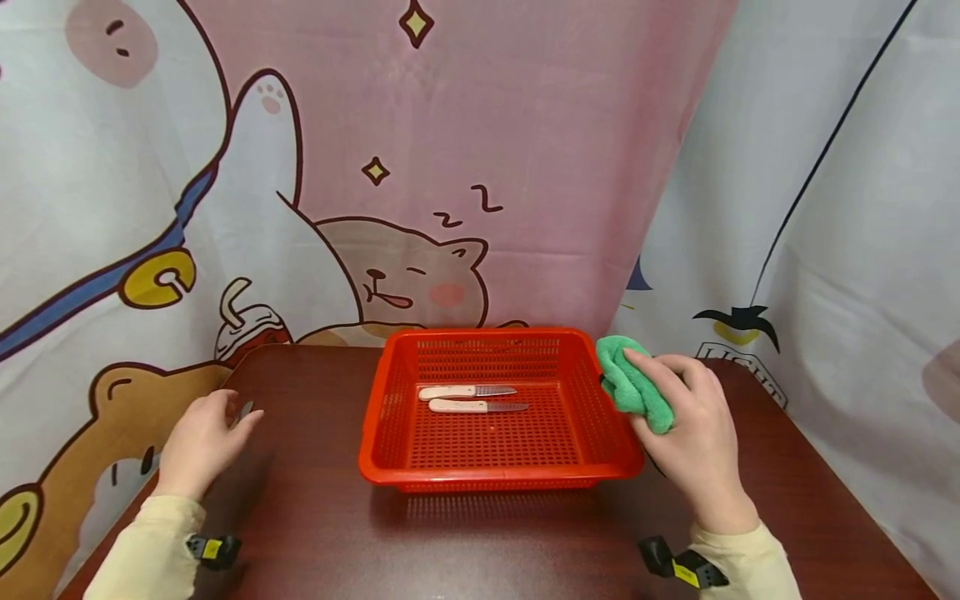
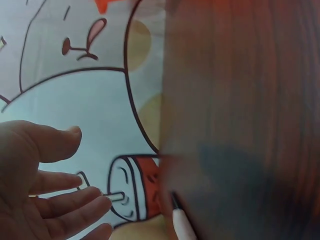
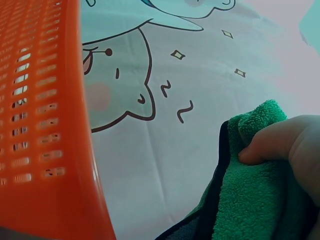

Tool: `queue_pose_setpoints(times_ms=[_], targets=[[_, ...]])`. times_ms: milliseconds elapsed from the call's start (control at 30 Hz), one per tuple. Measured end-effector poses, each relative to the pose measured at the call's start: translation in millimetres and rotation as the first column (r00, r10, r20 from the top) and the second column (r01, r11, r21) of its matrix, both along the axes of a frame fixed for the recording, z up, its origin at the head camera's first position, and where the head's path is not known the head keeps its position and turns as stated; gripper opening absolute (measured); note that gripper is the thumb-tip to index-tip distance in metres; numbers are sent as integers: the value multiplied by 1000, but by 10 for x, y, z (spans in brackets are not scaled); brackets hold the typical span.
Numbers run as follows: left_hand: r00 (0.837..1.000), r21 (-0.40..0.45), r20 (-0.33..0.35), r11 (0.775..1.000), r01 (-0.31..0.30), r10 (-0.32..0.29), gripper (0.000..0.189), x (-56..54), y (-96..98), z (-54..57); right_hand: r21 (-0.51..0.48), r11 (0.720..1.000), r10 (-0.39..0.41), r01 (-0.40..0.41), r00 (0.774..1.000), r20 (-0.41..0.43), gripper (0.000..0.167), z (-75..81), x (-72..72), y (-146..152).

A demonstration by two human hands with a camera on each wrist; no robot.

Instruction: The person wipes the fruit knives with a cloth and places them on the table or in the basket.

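A folded green towel (image 1: 636, 385) with a dark edge is gripped in my right hand (image 1: 693, 425), just past the right rim of the red plastic basket (image 1: 498, 475). In the right wrist view, the thumb presses on the towel (image 3: 250, 200). Two knives with pale handles, a rear one (image 1: 450, 392) and a front one (image 1: 459, 407), lie side by side in the basket. At the left, my left hand (image 1: 204, 442) is held over the table with fingers relaxed and nothing in them. Beside it, the left wrist view shows a slim pale-handled thing (image 2: 183, 225) with a dark tip, partly cut off.
The dark brown table (image 1: 480, 550) runs back to a cartoon-printed curtain (image 1: 525, 125) hanging behind it and along both sides. The basket stands at the table's middle, toward the back, with raised slotted walls.
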State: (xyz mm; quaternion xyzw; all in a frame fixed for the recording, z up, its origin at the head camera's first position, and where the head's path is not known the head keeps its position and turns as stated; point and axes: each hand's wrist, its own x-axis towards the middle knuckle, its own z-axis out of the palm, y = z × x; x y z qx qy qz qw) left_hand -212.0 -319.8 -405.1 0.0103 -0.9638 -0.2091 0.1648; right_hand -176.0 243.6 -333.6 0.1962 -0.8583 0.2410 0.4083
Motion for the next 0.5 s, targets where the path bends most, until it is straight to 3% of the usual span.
queue_pose_setpoints(times_ms=[233, 500], targets=[[991, -14, 129, 999, -46, 47, 66, -31, -180, -80, 3, 1000, 31, -31, 999, -19, 64, 1, 17, -62], [959, -15, 276, 998, -68, 69, 63, -68, -325, -147, 9, 998, 65, -64, 996, -55, 67, -9, 33, -141]])
